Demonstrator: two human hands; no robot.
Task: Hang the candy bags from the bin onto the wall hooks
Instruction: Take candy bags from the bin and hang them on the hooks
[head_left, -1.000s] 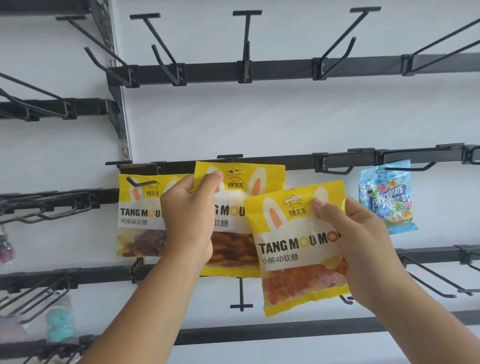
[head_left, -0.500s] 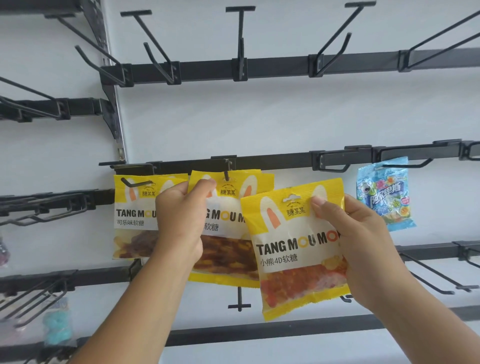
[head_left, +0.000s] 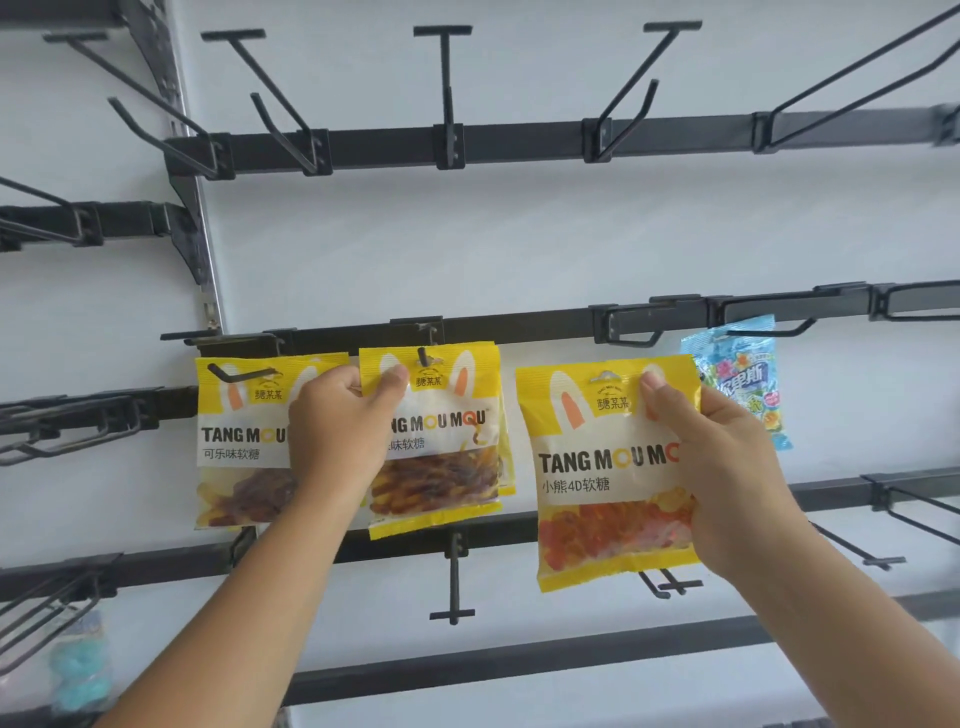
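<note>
Yellow bag (head_left: 441, 452) on hook (head_left: 423, 356), pinched by left hand (head_left: 337, 431); right hand (head_left: 727, 467) grips second bag (head_left: 597, 467) at three o'clock.

The left hand (head_left: 337, 431) hides some lettering on the hooked bag (head_left: 441, 467).

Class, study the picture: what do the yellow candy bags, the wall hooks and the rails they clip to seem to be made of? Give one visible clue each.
Yellow candy bags: thin printed plastic film, slightly glossy; a clear window shows the sweets, and the crimped edges wrinkle.
Wall hooks: thin black rod, probably painted steel wire, matte.
Rails: flat black bars, likely painted metal too.
</note>
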